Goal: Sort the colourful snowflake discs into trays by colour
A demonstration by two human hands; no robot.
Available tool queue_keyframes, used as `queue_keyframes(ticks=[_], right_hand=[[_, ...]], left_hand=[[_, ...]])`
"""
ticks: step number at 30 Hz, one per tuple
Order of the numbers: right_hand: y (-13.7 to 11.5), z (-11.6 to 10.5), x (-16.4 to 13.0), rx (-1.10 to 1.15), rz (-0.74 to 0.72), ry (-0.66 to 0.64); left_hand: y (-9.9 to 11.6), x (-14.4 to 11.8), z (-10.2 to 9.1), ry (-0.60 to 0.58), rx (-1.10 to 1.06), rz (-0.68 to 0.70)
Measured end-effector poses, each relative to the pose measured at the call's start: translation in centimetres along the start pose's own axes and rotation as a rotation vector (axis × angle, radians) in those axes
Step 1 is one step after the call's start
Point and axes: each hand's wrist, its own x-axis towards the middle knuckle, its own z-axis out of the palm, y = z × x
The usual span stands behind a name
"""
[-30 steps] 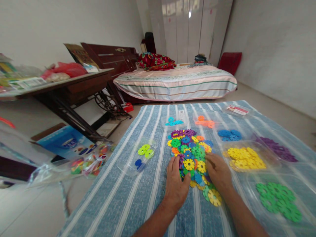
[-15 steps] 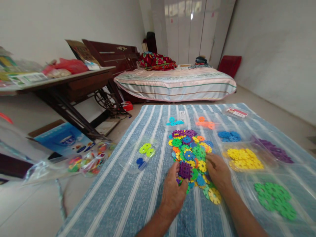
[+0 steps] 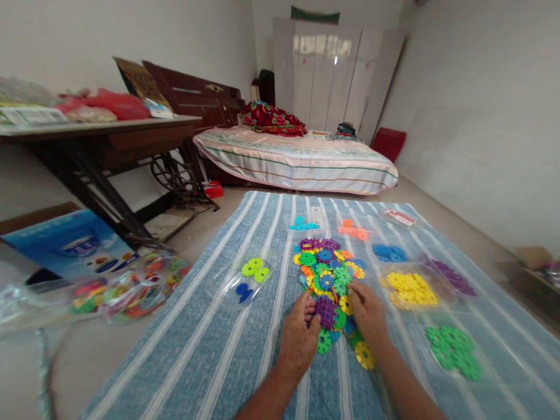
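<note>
"Where's the purple square [image 3: 326,313]?"
"On the pile's [image 3: 326,282] near half, just right of the left hand [image 3: 300,335], the closer one: fingers half bent, grip unclear."
"The right hand [image 3: 370,312]?"
"Loosely curled at the pile's right edge; can't tell what it holds."

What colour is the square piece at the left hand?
The square piece at the left hand is purple; the head view shows it best.

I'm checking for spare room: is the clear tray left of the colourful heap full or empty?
Neither: the clear tray is partly filled. A few lime-green pieces and dark-blue pieces lie in it, with bare plastic showing.
</note>
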Motion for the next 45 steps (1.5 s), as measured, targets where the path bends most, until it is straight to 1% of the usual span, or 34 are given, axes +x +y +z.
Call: queue_keyframes(ticks=[3,6,9,13,16,18,20,23,26,28,30,32,33,35,39,40,42,43,45], right_hand=[[-0.6,0.5,-0.3,0.037,0.034,0.013],[-1.2,0.4,-0.6,0.030,0.017,-0.012],[-2.1,-0.2,-1.1,-0.079,-0.087,-0.025],[-4.0,-0.7,-2.6,-0.317,-0.265,-0.047],[-5.3,-0.5,-3.7,-0.448,-0.324,-0.098],[-5.8,-0.3,-4.3,-0.472,-0.318,-0.113],[-6.0,-0.1,-4.5,-0.436,-0.281,-0.110],[-6.6,-0.1,-4.3,-0.308,-0.188,-0.074],[-7.5,-0.9,-3.9,-0.151,-0.050,-0.059],[-8.1,-2.0,-3.5,-0.050,0.042,-0.085],[-8.4,-3.6,-2.6,0.022,0.102,-0.097],[-7.9,-5.9,-1.2,0.021,0.116,-0.046],[-7.4,-7.3,-0.1,-0.016,0.103,0.000],[-5.7,-10.4,2.5,-0.168,0.036,0.136],[-1.1,-16.2,8.7,-0.511,-0.116,0.413],[0.0,-17.2,10.0,-0.606,-0.127,0.440],[1.8,-18.5,11.5,-0.743,-0.108,0.388],[2.5,-18.6,11.7,-0.776,-0.098,0.353],[3.0,-18.1,11.0,-0.774,-0.102,0.332]], left_hand=[[0.3,-0.1,-0.1,-0.005,-0.013,-0.002],[0.3,-0.1,-0.1,-0.008,-0.013,0.001],[0.3,-0.2,-0.2,-0.014,0.000,0.019],[0.1,-0.3,-0.2,-0.012,-0.011,0.044],[-0.1,-0.2,-0.2,-0.014,-0.022,0.048],[-0.1,0.0,-0.2,-0.021,-0.029,0.042],[0.0,0.1,-0.4,-0.031,-0.042,0.036],[0.3,0.3,-0.6,-0.032,-0.051,0.034],[0.6,0.5,-0.7,-0.029,-0.051,0.027],[0.6,0.5,-0.7,-0.028,-0.046,0.021],[0.5,0.6,-0.7,-0.023,-0.045,0.012],[0.4,0.6,-0.7,-0.013,-0.050,-0.003],[0.3,0.7,-0.7,-0.009,-0.053,-0.011],[0.3,0.7,-0.7,-0.006,-0.058,-0.021],[0.4,0.7,-0.7,0.000,-0.060,-0.036],[0.4,0.7,-0.7,0.004,-0.061,-0.041],[0.5,0.7,-0.7,0.010,-0.065,-0.053],[0.4,0.6,-0.7,0.011,-0.068,-0.060],[0.3,0.5,-0.7,0.005,-0.078,-0.076]])
